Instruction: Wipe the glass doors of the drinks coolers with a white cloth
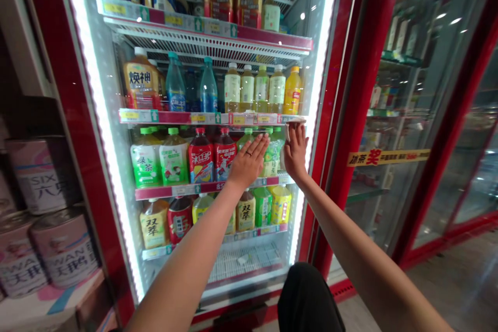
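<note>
A red-framed drinks cooler with lit edges holds rows of bottles behind glass. My left hand (248,162), a ring on one finger, lies flat with fingers stretched before the third row, beside the red-capped bottles (224,153) and a green-labelled bottle (271,154). To its right, my right hand (295,149) is raised with fingers extended against a pale, thin item (296,120), partly hidden behind it, just below the price strip (254,119). Whether that item is a cloth or paper I cannot tell. Above it stands an orange bottle (293,91).
Large pink cans (64,249) are stacked at the left. Another red-framed glass cooler (373,114) with a yellow strip (389,157) stands on the right. My dark-clothed knee (307,298) shows at the bottom, near the cooler's base.
</note>
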Available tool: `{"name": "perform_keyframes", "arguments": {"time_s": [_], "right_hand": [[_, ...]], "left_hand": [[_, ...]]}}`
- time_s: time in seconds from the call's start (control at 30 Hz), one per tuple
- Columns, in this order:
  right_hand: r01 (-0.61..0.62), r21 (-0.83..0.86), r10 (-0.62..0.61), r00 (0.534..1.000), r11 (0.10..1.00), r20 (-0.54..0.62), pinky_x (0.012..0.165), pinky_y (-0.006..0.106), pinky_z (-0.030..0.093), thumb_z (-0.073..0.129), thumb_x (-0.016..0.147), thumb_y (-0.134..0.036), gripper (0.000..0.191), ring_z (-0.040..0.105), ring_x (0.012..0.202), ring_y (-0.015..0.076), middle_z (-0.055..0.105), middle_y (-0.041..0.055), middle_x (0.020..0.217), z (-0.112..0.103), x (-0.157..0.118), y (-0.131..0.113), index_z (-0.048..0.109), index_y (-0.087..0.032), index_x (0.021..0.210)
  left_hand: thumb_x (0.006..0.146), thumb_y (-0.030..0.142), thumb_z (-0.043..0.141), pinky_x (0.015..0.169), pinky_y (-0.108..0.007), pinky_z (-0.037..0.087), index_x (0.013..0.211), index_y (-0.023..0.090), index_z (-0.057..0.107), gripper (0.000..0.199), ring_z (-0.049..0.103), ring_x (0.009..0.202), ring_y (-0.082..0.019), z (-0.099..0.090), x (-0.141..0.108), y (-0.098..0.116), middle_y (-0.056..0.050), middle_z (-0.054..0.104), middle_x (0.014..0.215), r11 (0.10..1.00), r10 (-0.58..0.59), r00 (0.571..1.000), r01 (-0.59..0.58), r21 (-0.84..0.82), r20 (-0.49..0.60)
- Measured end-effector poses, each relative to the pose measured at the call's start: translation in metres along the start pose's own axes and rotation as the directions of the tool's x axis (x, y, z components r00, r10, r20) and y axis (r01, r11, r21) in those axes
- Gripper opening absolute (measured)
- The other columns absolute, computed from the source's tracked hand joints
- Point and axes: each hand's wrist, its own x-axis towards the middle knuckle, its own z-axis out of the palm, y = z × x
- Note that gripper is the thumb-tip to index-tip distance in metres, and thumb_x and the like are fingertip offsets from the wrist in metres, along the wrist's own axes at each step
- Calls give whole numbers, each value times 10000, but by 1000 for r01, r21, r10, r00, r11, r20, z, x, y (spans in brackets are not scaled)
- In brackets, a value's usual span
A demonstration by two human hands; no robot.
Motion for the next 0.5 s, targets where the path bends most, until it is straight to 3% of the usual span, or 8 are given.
{"name": "perform_keyframes", "arguments": {"time_s": [0.13, 0.3, 0.5], "right_hand": [[27, 44, -26, 1000, 999, -9, 1362, 700, 158, 311, 1018, -122, 845, 88, 1714, 306, 102, -35, 1858, 7, 13, -22, 40, -399, 1769], [188, 26, -189, 980, 982, 63, 1378, 633, 230, 342, 1020, -93, 868, 132, 1706, 291, 160, -64, 1846, 0, -5, -21, 39, -435, 1758], [146, 23, -146, 989, 989, -2, 1364, 661, 271, 337, 1049, -100, 852, 165, 1697, 318, 159, -65, 1842, 3, -13, -19, -3, -447, 1749]], "left_hand": [[1073, 175, 347, 1425, -429, 195, 1727, 140, -118, 804, 161, 1701, -202, -16, 0, 1, -44, 146, 1830, 1000, -10, 999, 11, -27, 49], [1063, 179, 382, 1433, -426, 151, 1709, 159, -201, 870, 151, 1705, -203, -37, -12, -10, -37, 105, 1834, 999, -51, 999, 51, 9, -11], [1085, 195, 371, 1432, -416, 114, 1698, 185, -230, 858, 164, 1697, -187, -37, -31, -36, -21, 97, 1828, 997, -39, 999, 41, 60, -30]]}}
